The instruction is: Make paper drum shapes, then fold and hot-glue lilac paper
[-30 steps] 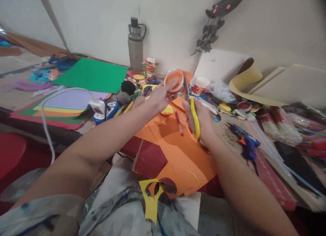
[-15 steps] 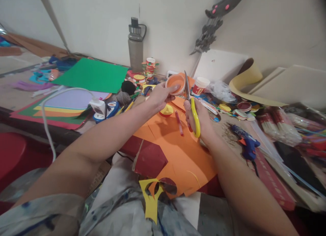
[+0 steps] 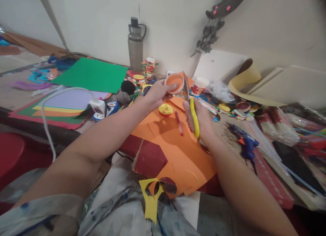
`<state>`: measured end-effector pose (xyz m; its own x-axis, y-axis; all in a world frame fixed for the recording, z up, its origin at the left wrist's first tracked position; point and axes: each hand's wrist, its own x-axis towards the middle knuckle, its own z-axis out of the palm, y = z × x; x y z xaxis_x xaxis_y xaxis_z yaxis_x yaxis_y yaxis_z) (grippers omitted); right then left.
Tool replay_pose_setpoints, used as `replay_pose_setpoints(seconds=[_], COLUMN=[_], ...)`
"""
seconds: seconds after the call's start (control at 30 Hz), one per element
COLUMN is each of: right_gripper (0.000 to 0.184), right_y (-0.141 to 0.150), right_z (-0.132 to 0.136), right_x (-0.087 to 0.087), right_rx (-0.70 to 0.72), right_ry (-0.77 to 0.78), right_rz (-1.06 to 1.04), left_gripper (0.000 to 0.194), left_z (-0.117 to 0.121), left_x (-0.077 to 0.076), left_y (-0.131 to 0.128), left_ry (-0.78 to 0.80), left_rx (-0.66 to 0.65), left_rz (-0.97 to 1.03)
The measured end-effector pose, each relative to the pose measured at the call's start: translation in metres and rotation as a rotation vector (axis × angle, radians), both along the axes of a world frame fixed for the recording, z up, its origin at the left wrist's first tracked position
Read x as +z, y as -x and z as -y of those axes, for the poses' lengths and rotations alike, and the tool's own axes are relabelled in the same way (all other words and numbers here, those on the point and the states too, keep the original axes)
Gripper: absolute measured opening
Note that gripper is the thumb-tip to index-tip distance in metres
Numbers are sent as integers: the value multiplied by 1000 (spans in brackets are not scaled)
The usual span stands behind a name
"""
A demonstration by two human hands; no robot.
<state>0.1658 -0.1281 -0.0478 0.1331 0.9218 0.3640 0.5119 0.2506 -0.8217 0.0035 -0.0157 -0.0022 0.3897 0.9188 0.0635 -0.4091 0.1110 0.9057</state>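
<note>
My left hand (image 3: 160, 94) grips a shallow round white-rimmed piece with an orange inside, like a cut-down paper cup (image 3: 174, 83), thumb pressed on its inner face. My right hand (image 3: 200, 119) is closed round the yellow handles of a pair of scissors (image 3: 187, 88), whose blades point up just right of the cup piece's rim. Below both hands lies an orange paper sheet (image 3: 175, 151). On it are a red pen (image 3: 178, 123) and a small round piece with a yellow top (image 3: 165, 110). A cut yellow paper scrap (image 3: 151, 209) hangs over my lap.
Behind stand a grey bottle (image 3: 135, 47) and a red-and-white paper cup (image 3: 200, 85). A blue glue gun (image 3: 247, 141) lies at right. Left are a green sheet (image 3: 93, 75), stacked coloured papers (image 3: 61, 102) and a white cable (image 3: 43, 117) with a plug.
The cup piece in my left hand has shifted very slightly left and up. My right hand and the scissors have hardly moved.
</note>
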Motion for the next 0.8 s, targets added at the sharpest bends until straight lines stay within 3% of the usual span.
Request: replay_pose_setpoints(seconds=[0.43,0.8], right_gripper=[58,55], right_y=[8,9], right_z=[9,4], right_x=[13,6], right_rx=[14,23], right_ry=[73,73], right_rz=[-44,-72], left_gripper=[26,22], left_z=[-1,-6], left_x=[7,-1], left_y=[6,4], left_ry=[9,30], left_rx=[-20,-4], left_rz=[-20,67])
